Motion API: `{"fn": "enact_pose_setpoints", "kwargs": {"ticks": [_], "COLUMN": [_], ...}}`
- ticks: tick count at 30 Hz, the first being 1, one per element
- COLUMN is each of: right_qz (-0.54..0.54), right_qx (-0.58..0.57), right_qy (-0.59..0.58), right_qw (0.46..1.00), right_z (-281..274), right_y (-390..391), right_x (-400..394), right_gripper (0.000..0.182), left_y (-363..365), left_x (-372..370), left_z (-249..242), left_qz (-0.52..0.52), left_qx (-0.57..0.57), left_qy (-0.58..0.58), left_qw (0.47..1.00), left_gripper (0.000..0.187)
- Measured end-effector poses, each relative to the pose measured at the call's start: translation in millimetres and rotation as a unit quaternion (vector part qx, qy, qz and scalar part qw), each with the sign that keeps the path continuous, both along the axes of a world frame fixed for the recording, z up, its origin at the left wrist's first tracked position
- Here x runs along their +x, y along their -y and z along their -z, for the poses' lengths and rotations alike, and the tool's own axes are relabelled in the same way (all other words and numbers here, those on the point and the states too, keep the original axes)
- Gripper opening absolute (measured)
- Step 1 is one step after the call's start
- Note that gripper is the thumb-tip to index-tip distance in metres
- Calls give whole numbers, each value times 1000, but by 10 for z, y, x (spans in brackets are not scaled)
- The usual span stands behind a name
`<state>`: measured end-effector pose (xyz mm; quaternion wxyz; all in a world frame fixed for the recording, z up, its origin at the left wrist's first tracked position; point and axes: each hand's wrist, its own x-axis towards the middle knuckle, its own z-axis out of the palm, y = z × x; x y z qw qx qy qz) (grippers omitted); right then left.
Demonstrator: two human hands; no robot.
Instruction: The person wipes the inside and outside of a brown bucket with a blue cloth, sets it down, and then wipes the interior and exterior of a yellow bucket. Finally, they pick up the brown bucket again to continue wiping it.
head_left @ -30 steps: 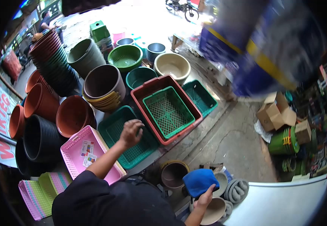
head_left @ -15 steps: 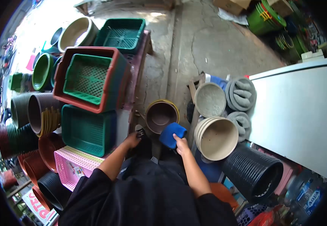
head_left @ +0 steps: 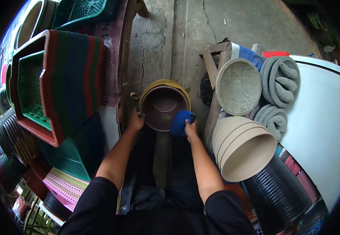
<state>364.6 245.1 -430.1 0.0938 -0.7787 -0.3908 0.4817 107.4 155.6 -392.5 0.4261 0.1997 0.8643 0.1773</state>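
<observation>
A brown bucket [head_left: 164,105] with yellow rims stacked around it stands on the floor between my feet, its mouth facing up. My right hand [head_left: 191,128] is closed on a folded blue cloth [head_left: 181,122], held over the bucket's lower right rim. A small dark patch shows at the cloth's right edge. My left hand [head_left: 136,120] is beside the bucket's left rim with its fingers curled. Whether those fingers grip the rim or something dark between them is hidden.
Stacked red-brown and green baskets [head_left: 76,82] rise on the left. On the right are a stone mortar [head_left: 238,86], grey coiled pieces [head_left: 281,80], stacked beige pots [head_left: 250,154], ribbed black pots [head_left: 277,192] and a white cabinet [head_left: 321,129]. A wooden bench leg [head_left: 125,51] borders the floor.
My view has tilted and come closer to the bucket. My left hand has moved up to the bucket's left rim. The blue cloth, still in my right hand, now overlaps the right rim.
</observation>
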Motion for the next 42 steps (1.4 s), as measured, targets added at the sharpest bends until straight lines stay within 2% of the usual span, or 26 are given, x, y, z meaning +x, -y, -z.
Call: {"fn": "enact_pose_setpoints", "kwargs": {"ticks": [2,3,5,8,11,18,21,23,27,29,33,35,38,40,41,42], "right_qz": [39,39,79,70,59,56,101,74,98,108,67,38,46,116,111,115], "right_qx": [-161,-166,-156,-139,-133,-110,-88,-131,-114,-81,-57,-72,-75,-119,-114,-118], "right_qy": [-135,-131,-103,-102,-88,-55,-69,-70,-86,-104,-109,-129,-161,-219,-224,-229], "right_qw": [977,977,979,983,985,991,989,986,985,985,990,988,983,961,961,959], "right_z": [-266,-226,-140,90,-26,22,-63,-147,-73,-19,-404,-607,-608,-613,-613,-640], "right_y": [-227,-225,-184,-62,-116,-20,-11,-58,26,84,6,-38,-60,-120,-151,-167], "right_x": [-91,-111,-145,-112,-158,-203,-185,-152,-156,-140,-121,-65,37,20,-7,-22], "right_gripper": [44,44,45,44,43,49,52,52,52,38,36,34,33,36,36,36], "left_y": [-15,-55,-135,-143,-268,-205,-195,-189,-136,-10,34,101,84,-96,-147,-144], "left_x": [-24,-37,-62,-77,-162,-216,-179,-184,-186,-199,-184,-192,-193,-179,-162,-152], "left_z": [177,209,200,209,72,173,156,140,141,297,188,233,115,-238,-376,-397], "left_qz": [2,1,-25,-61,-22,-4,-31,-40,-46,-79,-89,-112,-88,-106,-119,-101], "left_qx": [20,15,-41,-28,-81,-82,-64,-67,-73,-26,6,29,33,36,22,29], "left_qy": [-31,-28,-54,-56,-47,-33,-32,-23,-10,31,30,77,80,92,112,80], "left_qw": [999,1000,997,996,995,996,997,997,996,996,996,990,992,990,986,991], "left_gripper": [48,48,41,36,36,35,34,33,36,38,40,41,43,44,44,45]}}
